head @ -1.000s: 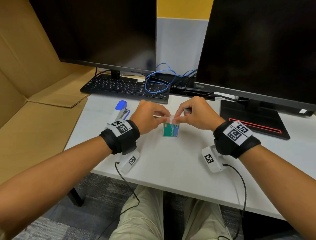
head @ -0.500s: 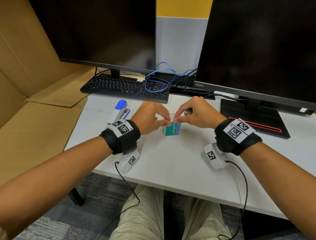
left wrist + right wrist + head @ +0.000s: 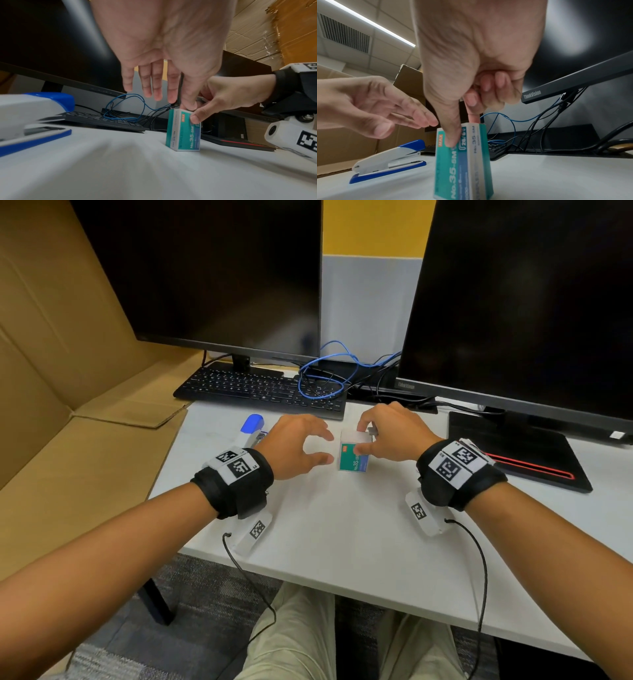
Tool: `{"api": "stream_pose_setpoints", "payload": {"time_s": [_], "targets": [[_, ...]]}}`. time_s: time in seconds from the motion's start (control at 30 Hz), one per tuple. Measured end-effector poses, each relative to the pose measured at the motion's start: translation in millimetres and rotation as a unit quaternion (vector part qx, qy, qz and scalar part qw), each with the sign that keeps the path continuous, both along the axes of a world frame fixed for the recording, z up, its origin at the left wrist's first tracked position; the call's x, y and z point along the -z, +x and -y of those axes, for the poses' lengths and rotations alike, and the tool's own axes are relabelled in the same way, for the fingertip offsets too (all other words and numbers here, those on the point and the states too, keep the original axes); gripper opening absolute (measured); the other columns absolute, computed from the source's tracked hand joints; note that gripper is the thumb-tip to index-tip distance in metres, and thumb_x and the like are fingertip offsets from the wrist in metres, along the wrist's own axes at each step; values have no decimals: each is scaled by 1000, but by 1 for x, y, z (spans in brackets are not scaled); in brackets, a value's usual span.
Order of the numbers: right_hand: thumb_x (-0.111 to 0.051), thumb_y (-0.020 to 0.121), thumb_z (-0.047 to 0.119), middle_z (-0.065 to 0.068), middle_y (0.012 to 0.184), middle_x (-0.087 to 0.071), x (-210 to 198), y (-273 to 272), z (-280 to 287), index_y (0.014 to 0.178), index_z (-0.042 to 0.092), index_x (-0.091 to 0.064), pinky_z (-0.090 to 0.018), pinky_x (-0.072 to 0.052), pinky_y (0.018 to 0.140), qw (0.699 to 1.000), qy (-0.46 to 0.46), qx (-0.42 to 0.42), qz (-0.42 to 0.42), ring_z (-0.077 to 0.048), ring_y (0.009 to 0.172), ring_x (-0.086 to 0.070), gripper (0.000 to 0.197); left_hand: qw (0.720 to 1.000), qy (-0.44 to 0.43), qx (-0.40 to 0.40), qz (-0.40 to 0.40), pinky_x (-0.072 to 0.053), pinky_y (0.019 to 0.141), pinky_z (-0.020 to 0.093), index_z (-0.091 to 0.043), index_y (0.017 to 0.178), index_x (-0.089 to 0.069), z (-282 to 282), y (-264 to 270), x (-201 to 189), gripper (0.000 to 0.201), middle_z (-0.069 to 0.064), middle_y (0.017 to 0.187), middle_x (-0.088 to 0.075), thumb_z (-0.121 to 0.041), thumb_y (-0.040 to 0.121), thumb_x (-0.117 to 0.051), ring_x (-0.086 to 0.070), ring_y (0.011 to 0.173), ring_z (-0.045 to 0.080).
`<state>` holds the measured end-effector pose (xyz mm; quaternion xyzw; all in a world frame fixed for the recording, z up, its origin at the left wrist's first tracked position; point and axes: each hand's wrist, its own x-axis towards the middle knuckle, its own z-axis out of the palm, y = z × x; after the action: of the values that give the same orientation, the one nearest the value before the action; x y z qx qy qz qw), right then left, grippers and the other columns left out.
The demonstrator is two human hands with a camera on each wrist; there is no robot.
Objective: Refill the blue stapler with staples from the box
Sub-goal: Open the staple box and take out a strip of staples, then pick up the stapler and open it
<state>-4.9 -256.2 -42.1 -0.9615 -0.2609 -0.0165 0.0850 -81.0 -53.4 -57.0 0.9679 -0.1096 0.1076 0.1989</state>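
A teal and white staples box [image 3: 354, 462] marked "No.35" stands on end on the white table [image 3: 342, 525]. My right hand [image 3: 360, 440] pinches its top between thumb and forefinger, which the right wrist view shows on the box [image 3: 462, 162]. A small grey piece [image 3: 371, 430] sits among its curled fingers; I cannot tell what it is. My left hand [image 3: 327, 447] hovers just left of the box with fingers straight and spread, holding nothing. The blue and white stapler [image 3: 252, 429] lies closed on the table behind my left wrist, also in the left wrist view as the stapler [image 3: 34, 108].
A black keyboard [image 3: 260, 392] and tangled blue cable [image 3: 325, 378] lie behind the hands, under two dark monitors [image 3: 212, 275]. A black monitor base with a red line [image 3: 520, 453] is at the right. Cardboard [image 3: 68, 440] borders the table's left edge.
My left hand has let go of the box, opened and drawn slightly left. The box has been tipped up onto its end, held by my right hand alone.
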Motion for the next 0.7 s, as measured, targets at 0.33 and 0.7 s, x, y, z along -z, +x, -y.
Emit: {"api": "stream_pose_setpoints", "payload": {"time_s": [0.33,0.7], "targets": [[-67,80,55,-6,124,-60,2,-13,-24,126,30,-54,-33,-40,78,999,31,-14,2,-28,115,-52,55,973,100,-185,-94,-45,103,46,-15,146,-32,-49,-6,-4,72,11,150,-32,-12,82,-65,-37,135,34],[-69,80,52,2,114,-58,-6,-19,-21,117,28,-64,-39,-50,86,995,75,-35,-55,-18,103,-48,44,932,160,-274,-177,-53,76,37,-8,128,-45,-66,0,-14,60,12,107,-59,-21,76,-72,-60,89,29]]}}
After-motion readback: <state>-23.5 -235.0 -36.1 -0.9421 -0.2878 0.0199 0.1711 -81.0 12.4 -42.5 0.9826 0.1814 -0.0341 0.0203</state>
